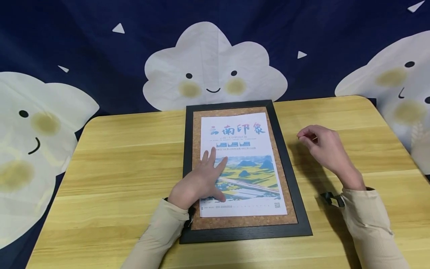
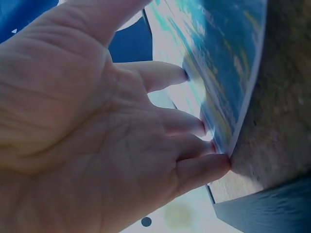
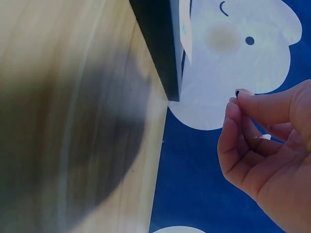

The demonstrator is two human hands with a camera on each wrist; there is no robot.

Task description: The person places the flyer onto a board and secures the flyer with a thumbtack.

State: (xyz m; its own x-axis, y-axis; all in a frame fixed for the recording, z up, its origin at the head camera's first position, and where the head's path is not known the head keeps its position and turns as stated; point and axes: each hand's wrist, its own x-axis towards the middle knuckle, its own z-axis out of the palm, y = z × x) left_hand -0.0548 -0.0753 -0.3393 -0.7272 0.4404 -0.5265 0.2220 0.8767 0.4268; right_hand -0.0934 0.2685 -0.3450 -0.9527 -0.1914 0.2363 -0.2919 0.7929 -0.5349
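Observation:
A printed poster (image 1: 242, 130) with large brushed characters and a landscape picture lies on a cork board (image 1: 246, 222) in a black frame (image 1: 293, 183). Across the poster's lower left side rests my left hand (image 1: 201, 181), its fingers spread. In the left wrist view the fingertips (image 2: 218, 167) touch the poster near its edge. My right hand (image 1: 324, 147) is raised over the table to the right of the frame. Its thumb and forefinger pinch a tiny dark object (image 3: 237, 93); most of it is hidden between the fingertips, and its kind cannot be made out.
The framed board lies on a light wooden table (image 1: 127, 160), near its back edge. Behind hangs a dark blue cloth (image 1: 302, 22) with smiling white clouds (image 1: 215, 56). A black wrist strap (image 1: 332, 200) sticks out from the right sleeve.

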